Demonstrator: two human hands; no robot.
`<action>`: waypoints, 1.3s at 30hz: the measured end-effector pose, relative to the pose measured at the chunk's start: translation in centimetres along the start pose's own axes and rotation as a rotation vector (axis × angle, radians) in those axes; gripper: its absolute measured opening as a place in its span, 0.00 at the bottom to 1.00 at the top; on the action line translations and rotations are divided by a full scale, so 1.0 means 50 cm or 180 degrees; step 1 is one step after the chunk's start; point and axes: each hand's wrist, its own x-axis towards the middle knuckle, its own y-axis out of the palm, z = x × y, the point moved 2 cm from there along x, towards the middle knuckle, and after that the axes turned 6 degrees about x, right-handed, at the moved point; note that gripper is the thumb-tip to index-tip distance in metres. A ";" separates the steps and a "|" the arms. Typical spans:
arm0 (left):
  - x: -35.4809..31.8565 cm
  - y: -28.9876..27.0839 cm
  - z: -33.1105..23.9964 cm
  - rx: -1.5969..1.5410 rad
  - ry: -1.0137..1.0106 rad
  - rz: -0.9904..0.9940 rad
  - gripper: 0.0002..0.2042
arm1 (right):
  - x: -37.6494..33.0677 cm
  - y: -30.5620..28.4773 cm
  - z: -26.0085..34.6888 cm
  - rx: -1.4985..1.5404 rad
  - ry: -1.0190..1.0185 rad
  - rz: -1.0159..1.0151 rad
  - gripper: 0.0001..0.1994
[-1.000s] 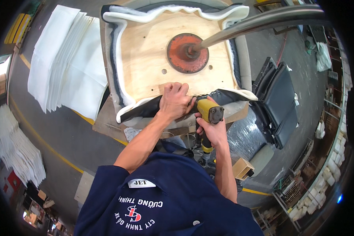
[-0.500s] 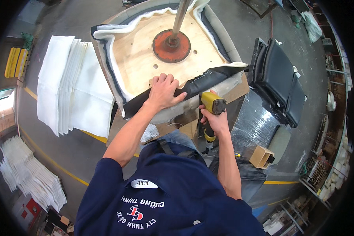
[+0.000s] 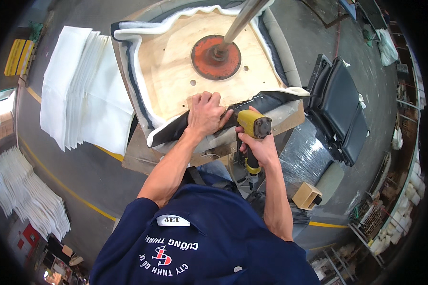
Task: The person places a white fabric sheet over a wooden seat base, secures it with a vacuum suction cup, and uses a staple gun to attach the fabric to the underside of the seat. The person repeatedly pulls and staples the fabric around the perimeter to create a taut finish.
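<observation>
The black cover [image 3: 261, 100] runs along the six o'clock edge of a pale wooden board [image 3: 169, 66], from where I'm standing, with a line of short bright marks across its folded part. It looks thin and pliant, likely a bit slick, so I'd take it close to the fold and pull it flat with the fingers. The board should be stiff and steady. White padding [image 3: 143, 78] shows round its rim; that will be soft and easily squashed.

The left hand [image 3: 205, 114] is clamped down on the cover at six o'clock, thumb toward the gun. The right hand [image 3: 259, 148] is wrapped round the grip of a yellow staple gun [image 3: 251, 122] at five o'clock. That tool is probably weighty at the head, best held by the grip; its nose is hidden from here, so I can't say whether it touches the cover.

A red disc [image 3: 209, 68] sits on the board, its pole [image 3: 237, 24] slanting toward one o'clock. A brown tabletop [image 3: 137, 151] juts out beneath at seven. Farther off, white sheets [image 3: 76, 90] lie at nine, black cushions [image 3: 340, 114] at four, and a wooden box [image 3: 306, 195] at five.
</observation>
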 end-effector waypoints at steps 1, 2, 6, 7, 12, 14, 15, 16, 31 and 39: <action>0.001 0.001 0.002 -0.0009 -0.0025 -0.0024 0.17 | 0.002 0.005 0.004 -0.0061 0.0028 0.0037 0.42; 0.001 0.001 0.003 -0.0020 -0.0049 -0.0045 0.17 | 0.003 0.008 0.007 -0.0126 0.0072 0.0048 0.42; 0.004 -0.004 0.002 -0.0048 -0.0084 -0.0084 0.15 | 0.012 0.028 0.019 -0.0435 0.0214 -0.0057 0.40; 0.003 -0.006 0.000 -0.0053 -0.0082 -0.0082 0.15 | 0.008 0.034 0.017 -0.0507 0.0253 -0.0117 0.40; 0.001 0.003 0.004 -0.0103 -0.0252 -0.0336 0.14 | 0.021 0.046 0.033 -0.0452 0.0073 -0.0119 0.38; -0.003 0.005 0.003 -0.0010 -0.0303 -0.0319 0.14 | 0.018 0.038 0.028 -0.0285 0.0013 -0.0090 0.39; 0.000 0.008 0.004 0.0038 -0.0339 -0.0314 0.14 | 0.013 0.034 0.030 -0.0230 0.0036 -0.0073 0.39; -0.002 0.004 0.005 0.0063 -0.0340 -0.0325 0.13 | 0.006 0.032 0.022 -0.0170 0.0113 -0.0040 0.40; 0.000 0.009 -0.017 0.0142 -0.0321 -0.0364 0.16 | 0.007 0.039 0.016 -0.0368 0.0043 -0.0001 0.40; 0.016 -0.043 0.040 -0.0449 0.0086 0.0771 0.19 | -0.048 -0.017 -0.070 0.0158 -0.0319 -0.0186 0.43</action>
